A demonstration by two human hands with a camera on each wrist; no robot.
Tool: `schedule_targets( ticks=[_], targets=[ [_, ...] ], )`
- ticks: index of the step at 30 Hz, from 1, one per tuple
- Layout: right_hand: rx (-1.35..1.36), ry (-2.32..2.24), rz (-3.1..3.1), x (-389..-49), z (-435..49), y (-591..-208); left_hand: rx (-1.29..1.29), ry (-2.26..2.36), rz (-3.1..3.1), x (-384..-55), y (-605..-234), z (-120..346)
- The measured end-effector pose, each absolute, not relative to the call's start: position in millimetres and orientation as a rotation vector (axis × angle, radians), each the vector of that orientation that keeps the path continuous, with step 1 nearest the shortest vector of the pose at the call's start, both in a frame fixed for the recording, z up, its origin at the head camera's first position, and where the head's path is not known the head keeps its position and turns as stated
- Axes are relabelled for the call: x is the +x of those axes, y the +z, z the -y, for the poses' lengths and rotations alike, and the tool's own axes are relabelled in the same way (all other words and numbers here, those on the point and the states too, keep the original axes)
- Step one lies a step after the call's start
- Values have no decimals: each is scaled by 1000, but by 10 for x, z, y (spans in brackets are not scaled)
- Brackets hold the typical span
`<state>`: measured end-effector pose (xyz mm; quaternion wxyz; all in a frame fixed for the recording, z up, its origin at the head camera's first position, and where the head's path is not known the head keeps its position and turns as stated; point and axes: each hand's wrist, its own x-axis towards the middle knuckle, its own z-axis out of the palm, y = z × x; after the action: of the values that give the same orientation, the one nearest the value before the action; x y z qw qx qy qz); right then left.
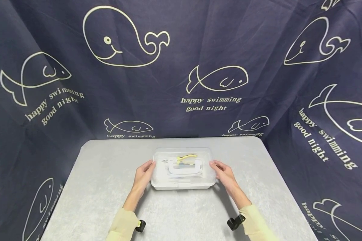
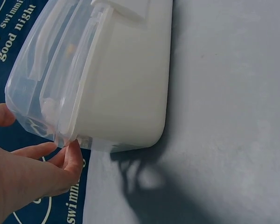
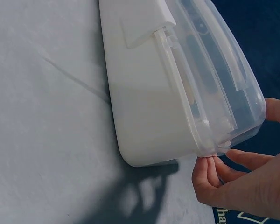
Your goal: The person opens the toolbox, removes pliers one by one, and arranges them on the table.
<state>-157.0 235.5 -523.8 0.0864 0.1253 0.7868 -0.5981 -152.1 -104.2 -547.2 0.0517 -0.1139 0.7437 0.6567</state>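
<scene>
A white storage box (image 1: 182, 187) with a clear domed lid (image 1: 163, 179) stands on the grey table. The lid sits on the base, and a pale carrying handle (image 1: 184, 171) lies flat on its top. Through the lid, a yellow and dark item (image 1: 187, 156) shows, along with others too blurred to name. At the left end my left hand (image 1: 144, 174) grips the lid, its thumb higher up and its fingers curled beneath the rim (image 2: 77, 123). My right hand (image 1: 224, 174) holds the opposite end likewise, fingertips under the rim (image 3: 196, 140).
The grey table (image 1: 108, 187) stretches around the box. Dark blue curtains (image 1: 175, 80) with whale and fish drawings hang behind it and on both sides. A small black device (image 1: 140, 226) is strapped at the left wrist, and another black device (image 1: 236, 222) at the right.
</scene>
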Motion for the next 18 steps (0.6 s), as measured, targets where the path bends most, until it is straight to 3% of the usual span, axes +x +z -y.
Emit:
schedule_targets(
  ticks=[18],
  targets=[
    [343, -1776, -2318, -1362, -2199, -5195, -366, 1999, -2279, -1243, -5476, 1205]
  ],
)
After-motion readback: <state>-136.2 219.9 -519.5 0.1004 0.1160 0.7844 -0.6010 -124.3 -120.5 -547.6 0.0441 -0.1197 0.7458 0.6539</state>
